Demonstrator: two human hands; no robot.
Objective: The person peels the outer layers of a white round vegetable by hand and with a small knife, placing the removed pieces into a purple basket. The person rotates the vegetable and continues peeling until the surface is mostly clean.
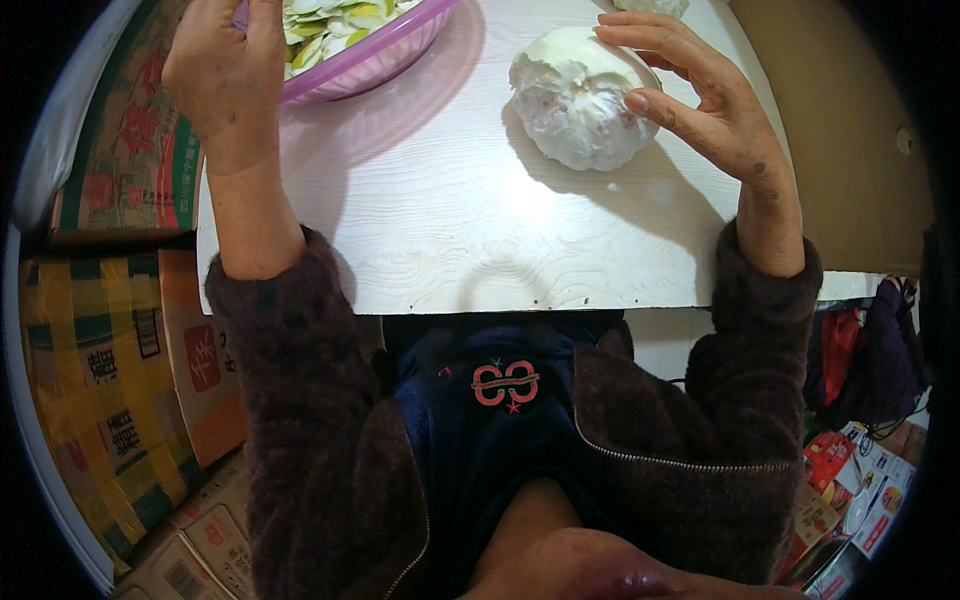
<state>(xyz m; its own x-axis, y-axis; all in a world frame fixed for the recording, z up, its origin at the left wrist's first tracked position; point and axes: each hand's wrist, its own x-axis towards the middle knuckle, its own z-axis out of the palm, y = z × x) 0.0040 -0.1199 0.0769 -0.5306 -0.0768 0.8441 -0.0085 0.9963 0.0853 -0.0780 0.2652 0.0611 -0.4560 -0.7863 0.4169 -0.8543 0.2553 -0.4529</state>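
Note:
A peeled pomelo (585,105) with ragged white pith sits on the white wood-grain table (420,247). My right hand (694,97) is at its right side, fingers spread, with thumb and fingertips resting lightly against the pith. At the upper left, my left hand (229,82) is beside the rim of a pink plastic basket (360,52); its fingertips are cut off by the picture's top edge, so its hold is hidden. Inside the basket lie many green-yellow and white peel pieces (330,26). Part of another whitish, pith-covered piece (656,6) shows at the top edge.
Printed cardboard boxes (120,165) are stacked left of the table, one (97,360) wrapped in yellow tape. A tall cardboard panel (840,150) borders the right side. Dark and red cloth (870,352) hangs below it, above printed packages (855,480). The table's front edge is near my torso.

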